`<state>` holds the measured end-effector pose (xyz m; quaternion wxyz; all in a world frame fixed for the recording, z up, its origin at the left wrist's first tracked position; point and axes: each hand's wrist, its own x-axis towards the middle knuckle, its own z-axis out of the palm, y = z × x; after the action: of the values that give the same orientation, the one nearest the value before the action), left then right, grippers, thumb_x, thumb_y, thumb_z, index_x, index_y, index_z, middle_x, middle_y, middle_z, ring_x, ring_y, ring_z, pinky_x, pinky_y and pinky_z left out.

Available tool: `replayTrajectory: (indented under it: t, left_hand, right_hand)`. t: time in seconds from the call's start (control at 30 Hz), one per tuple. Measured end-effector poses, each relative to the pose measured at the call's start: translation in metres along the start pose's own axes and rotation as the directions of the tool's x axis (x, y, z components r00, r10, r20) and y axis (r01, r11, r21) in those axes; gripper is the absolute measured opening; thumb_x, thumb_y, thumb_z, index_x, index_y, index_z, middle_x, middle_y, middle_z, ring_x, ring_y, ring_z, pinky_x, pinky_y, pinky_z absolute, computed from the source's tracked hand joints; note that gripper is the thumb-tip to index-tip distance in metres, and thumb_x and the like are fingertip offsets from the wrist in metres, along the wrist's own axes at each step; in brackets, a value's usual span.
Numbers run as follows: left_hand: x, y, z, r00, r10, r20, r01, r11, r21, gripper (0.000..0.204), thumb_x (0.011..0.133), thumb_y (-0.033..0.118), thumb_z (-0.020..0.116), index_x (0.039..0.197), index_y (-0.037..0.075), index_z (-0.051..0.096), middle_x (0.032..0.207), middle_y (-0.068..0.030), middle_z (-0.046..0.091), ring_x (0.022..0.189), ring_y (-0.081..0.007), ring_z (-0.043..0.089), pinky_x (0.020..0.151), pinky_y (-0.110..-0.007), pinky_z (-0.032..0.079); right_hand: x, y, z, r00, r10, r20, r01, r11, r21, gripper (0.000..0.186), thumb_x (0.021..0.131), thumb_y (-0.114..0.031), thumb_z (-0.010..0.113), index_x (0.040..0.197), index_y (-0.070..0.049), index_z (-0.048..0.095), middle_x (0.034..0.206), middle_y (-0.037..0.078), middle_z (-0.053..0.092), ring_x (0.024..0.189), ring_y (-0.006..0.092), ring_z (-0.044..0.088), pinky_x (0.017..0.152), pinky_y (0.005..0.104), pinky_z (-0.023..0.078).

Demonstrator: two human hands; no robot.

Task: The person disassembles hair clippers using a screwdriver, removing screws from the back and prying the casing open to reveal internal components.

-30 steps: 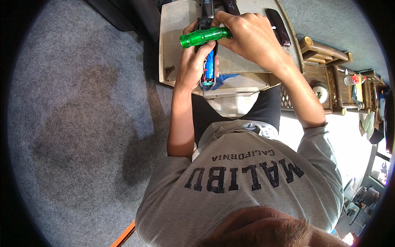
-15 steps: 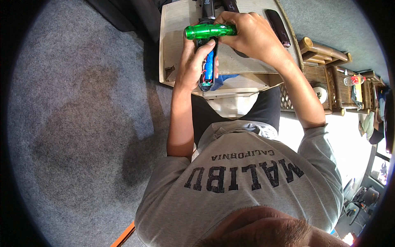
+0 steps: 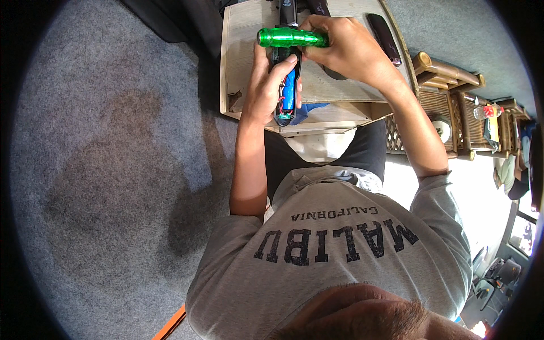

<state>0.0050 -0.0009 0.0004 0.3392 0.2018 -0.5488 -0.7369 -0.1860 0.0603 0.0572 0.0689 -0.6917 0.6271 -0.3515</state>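
My left hand [image 3: 266,85] grips an opened black device [image 3: 286,93] with a blue battery and thin wires showing inside, held over the near edge of a light wooden table [image 3: 241,51]. My right hand [image 3: 345,48] is closed around a green translucent tool handle [image 3: 289,37] that lies crosswise above the device's upper end. Its tip is hidden, so I cannot tell whether it touches the device.
Two dark flat devices [image 3: 385,31] lie on the table's right side. A blue object [image 3: 311,107] sits at the table's near edge. Bamboo shelving [image 3: 453,102] with a small bottle [image 3: 487,111] stands to the right. Grey carpet [image 3: 113,170] spreads to the left.
My right hand has lifted the green handle slightly up and levelled it, moving it farther over the device's top end. My left hand keeps the device in place.
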Motion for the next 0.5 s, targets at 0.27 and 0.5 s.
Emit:
replayTrajectory:
  t: [0.27,0.5]
  left_hand:
    - [0.001,0.002,0.001,0.999,0.035,0.017,-0.034,0.999,-0.023,0.048,0.101,0.018,0.062,0.137,0.013,0.032,0.102,-0.0134,0.065,0.058,-0.0158,0.064,0.043,-0.032,0.056]
    - [0.000,0.003,0.002,1.000,0.012,0.017,-0.012,1.000,-0.008,0.046,0.102,0.018,0.061,0.137,0.013,0.032,0.087,-0.0128,0.062,0.054,-0.0164,0.062,0.042,-0.032,0.054]
  right_hand:
    - [0.003,0.010,0.001,0.999,-0.036,0.019,0.034,0.993,0.116,0.025,0.087,-0.011,0.072,0.111,-0.002,0.073,0.074,0.007,0.072,0.066,0.0102,0.062,0.064,0.0324,0.050]
    - [0.004,0.012,0.004,0.998,-0.060,0.025,0.056,0.987,0.152,0.025,0.087,-0.010,0.074,0.110,-0.001,0.072,0.070,0.007,0.067,0.065,0.0094,0.058,0.062,0.0327,0.048]
